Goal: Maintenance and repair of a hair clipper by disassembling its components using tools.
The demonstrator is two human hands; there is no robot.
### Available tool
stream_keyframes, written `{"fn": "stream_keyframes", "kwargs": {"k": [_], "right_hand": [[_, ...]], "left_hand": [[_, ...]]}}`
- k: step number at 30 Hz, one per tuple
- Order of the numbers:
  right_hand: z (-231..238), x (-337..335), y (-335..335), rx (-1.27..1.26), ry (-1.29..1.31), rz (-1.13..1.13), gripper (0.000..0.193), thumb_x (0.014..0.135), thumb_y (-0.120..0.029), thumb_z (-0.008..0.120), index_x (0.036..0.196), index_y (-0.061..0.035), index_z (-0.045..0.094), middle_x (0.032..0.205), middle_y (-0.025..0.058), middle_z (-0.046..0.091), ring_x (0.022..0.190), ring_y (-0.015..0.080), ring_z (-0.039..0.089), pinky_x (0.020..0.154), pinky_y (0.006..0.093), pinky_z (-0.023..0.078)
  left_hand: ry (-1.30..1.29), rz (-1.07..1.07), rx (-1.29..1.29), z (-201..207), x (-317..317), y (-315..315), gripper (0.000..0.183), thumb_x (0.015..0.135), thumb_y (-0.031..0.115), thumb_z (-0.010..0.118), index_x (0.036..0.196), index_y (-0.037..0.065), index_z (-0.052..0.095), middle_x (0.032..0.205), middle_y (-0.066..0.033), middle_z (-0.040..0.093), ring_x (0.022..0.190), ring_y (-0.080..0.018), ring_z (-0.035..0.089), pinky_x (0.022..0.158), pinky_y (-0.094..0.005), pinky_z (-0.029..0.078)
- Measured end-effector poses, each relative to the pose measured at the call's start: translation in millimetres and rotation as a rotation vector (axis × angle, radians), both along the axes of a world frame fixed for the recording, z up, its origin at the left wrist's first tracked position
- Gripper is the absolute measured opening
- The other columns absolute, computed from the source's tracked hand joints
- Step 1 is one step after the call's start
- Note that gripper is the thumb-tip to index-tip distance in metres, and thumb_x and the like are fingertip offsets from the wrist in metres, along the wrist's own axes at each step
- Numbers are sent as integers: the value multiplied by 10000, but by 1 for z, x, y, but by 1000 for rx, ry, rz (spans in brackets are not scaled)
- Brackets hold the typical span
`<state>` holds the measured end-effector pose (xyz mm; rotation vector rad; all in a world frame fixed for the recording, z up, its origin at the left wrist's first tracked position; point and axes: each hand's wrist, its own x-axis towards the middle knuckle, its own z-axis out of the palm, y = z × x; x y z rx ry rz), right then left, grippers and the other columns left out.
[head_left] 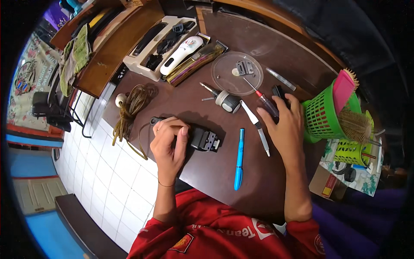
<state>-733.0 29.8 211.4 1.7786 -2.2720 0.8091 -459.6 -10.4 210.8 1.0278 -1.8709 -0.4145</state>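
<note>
Nearest to me, my left hand (pixel 169 140) is wrapped over the black electric hair clipper body (pixel 202 140) lying on the dark brown wooden tabletop (pixel 215 172). My fingers are curled together and clamped on its rear half, thumb along the side, pinning it flat so it cannot roll; its bare metal blade mount points toward my right. Its olive-brown cord (pixel 131 108) trails off to my left and lies coiled near the table edge, out of the working area.

Just beyond the clipper's front end lies a bright blue pen-shaped tool (pixel 239 159), lengthwise and apart from both hands. Beside it rests a slim white-handled brush or driver (pixel 258 127), angled toward my right hand.

My right hand (pixel 284 125) lies palm down on the table with the fingers spread a little. The fingertips rest on a small black part (pixel 278 91) and next to a red-tipped screwdriver (pixel 264 100); I cannot tell whether they grip anything, it looks more like resting or reaching.

Farther out sits a stubby black-and-grey screwdriver (pixel 225 101), then a clear round plastic lid (pixel 237 73) used as a dish, keeping a small metal blade piece (pixel 244 67) from straying. To my right stand green plastic baskets (pixel 321 114) with brushes and a pink comb. Farthest, a cream tray (pixel 159 43) holds a white clipper and black attachments.
</note>
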Motion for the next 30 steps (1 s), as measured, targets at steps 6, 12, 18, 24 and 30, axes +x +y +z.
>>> {"fn": "stream_keyframes", "kwargs": {"k": [6,12,18,24,30], "right_hand": [[18,5,-29,-75,-142,197,250,900,-147,682,1112,-16,688,1052,141,668,1011,318,616,884,417,480],[-4,-16,-118,-45,-162,431,309,838,-135,739,1123,-27,690,949,160,653,923,327,632,837,416,498],[-11,-20,-144,14,-47,384,327,773,-169,805,1042,-29,685,936,170,630,889,328,627,806,406,498],[22,-9,-135,62,-269,400,204,804,-68,754,968,-24,641,755,81,608,672,120,572,634,272,485],[57,50,-31,257,-1272,569,193,925,-91,702,1085,4,653,889,36,690,793,90,651,710,231,517]], "left_hand": [[233,80,23,0,-7,1,94,848,-25,668,930,3,632,921,-120,679,908,-291,655,890,-373,471],[-108,-220,-162,5,-1,0,317,784,182,724,1030,-7,660,982,-136,678,953,-332,638,925,-450,454],[-52,-219,-121,3,0,-2,323,787,171,727,1045,-12,665,993,-142,681,973,-333,645,923,-438,462],[57,-137,-129,-1,-1,-2,354,797,65,727,1126,-29,638,1078,-168,671,989,-317,654,925,-390,493],[793,-325,577,21,-12,31,612,897,-64,671,1463,-31,437,1328,-153,544,1023,-177,638,839,-276,529]]}}
